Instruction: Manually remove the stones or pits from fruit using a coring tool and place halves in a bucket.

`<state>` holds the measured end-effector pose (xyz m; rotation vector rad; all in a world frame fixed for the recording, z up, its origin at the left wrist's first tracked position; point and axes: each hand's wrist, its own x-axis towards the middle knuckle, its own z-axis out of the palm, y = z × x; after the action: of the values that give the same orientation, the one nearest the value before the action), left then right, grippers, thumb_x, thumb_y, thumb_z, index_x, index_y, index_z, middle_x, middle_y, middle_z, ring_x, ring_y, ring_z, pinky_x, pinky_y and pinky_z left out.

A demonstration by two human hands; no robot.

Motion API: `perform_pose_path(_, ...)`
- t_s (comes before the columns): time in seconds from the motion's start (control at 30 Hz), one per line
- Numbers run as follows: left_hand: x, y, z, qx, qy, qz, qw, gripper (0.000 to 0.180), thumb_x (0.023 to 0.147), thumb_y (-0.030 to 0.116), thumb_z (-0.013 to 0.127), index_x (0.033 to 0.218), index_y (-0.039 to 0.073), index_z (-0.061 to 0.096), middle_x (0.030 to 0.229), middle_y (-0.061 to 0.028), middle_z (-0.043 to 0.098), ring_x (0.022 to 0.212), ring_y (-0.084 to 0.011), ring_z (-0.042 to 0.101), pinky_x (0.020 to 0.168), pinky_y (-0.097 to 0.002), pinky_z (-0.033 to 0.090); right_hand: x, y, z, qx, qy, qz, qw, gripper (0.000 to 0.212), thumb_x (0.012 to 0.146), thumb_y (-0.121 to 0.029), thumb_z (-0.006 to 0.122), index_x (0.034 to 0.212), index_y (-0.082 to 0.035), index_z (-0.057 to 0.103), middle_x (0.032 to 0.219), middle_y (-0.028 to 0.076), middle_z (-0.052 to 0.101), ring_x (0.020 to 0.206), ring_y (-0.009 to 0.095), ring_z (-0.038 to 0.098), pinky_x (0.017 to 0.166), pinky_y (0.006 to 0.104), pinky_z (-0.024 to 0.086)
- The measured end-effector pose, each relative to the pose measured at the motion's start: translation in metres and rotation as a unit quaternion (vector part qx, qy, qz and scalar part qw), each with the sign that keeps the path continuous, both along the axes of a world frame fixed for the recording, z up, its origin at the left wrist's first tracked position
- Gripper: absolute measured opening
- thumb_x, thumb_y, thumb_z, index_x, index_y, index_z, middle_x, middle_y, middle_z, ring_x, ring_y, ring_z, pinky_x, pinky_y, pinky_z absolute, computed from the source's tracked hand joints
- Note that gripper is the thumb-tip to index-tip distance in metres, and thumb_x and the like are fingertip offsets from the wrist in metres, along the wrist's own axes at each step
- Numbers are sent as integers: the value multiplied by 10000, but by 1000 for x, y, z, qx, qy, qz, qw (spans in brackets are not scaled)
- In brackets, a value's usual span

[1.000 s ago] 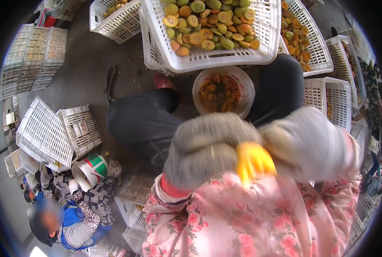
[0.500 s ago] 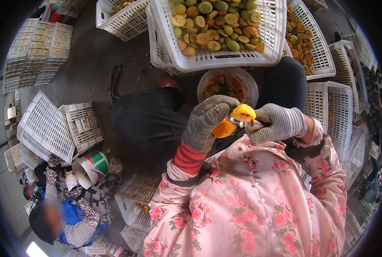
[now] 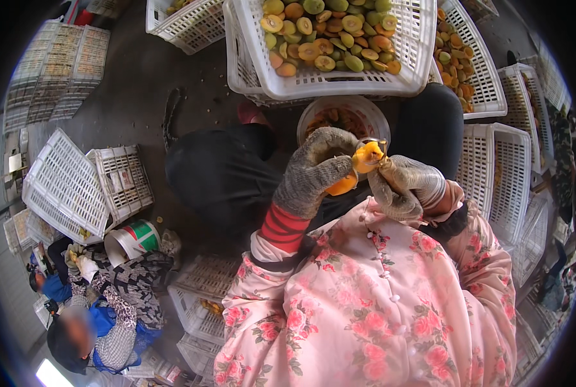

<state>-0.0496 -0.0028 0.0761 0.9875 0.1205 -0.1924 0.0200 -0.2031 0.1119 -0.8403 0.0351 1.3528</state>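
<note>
In front of my chest, my left hand [image 3: 317, 169], in a grey knit glove, is closed around a halved orange fruit that looks like an apricot [image 3: 343, 184]. Beside its fingertips is a wet yellow-orange piece of flesh [image 3: 367, 157] with a darker hollow. A thin metal loop [image 3: 379, 142] curves round this piece; it looks like the head of a small pitting tool. My gloved right hand [image 3: 404, 185] is closed at the loop's right side, fingers pinched and palm turned partly up. The tool's handle is hidden in it. Below the hands stands a white bucket [image 3: 382, 126] holding orange fruit pieces.
A white crate [image 3: 410, 61] of halved green and orange fruit stands ahead, with another fruit-filled crate [image 3: 491, 84] to its right. More crates [image 3: 68, 184] stand left. A co-worker [image 3: 110, 309] sits lower left beside a white-green bucket [image 3: 130, 244].
My right hand has rolled, turning its palm upward, and the metal loop has swung up round the yellow piece. My left hand stays nearly in place. The co-worker's hands have come together.
</note>
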Motion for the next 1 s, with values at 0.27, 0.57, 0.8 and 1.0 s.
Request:
perform_pose_path(0.27,2,-3,9,23,17,29,999,274,833,145,603,1069,8,588,1008,-52,586,946,-122,549,865,-264,436,-2,-4,-13,8,-7,-28,1000,383,897,-353,565,763,5,548,527,4,466,414,71,413,376,204,294)
perform_pose_path(0.57,8,-6,-1,106,38,31,993,176,843,141,589,970,19,582,933,-31,579,882,-107,545,806,-246,439,5,-7,-16,59,-11,-46,997,348,871,-310,586,707,-11,514,514,7,448,392,74,394,358,207,274)
perform_pose_path(0.8,6,-8,-2,150,15,35,988,212,828,119,611,1010,15,583,987,-49,600,887,-118,560,799,-246,455,5,-1,-11,57,-6,-62,996,299,893,-304,564,785,-31,510,533,-6,441,390,65,384,350,202,270)
perform_pose_path(1.0,5,-11,12,-20,47,29,998,262,812,101,634,1054,15,581,986,-53,598,909,-136,574,819,-250,457,7,-2,-11,62,-42,-87,993,285,896,-303,562,877,-25,507,572,-3,458,404,59,393,355,191,280)
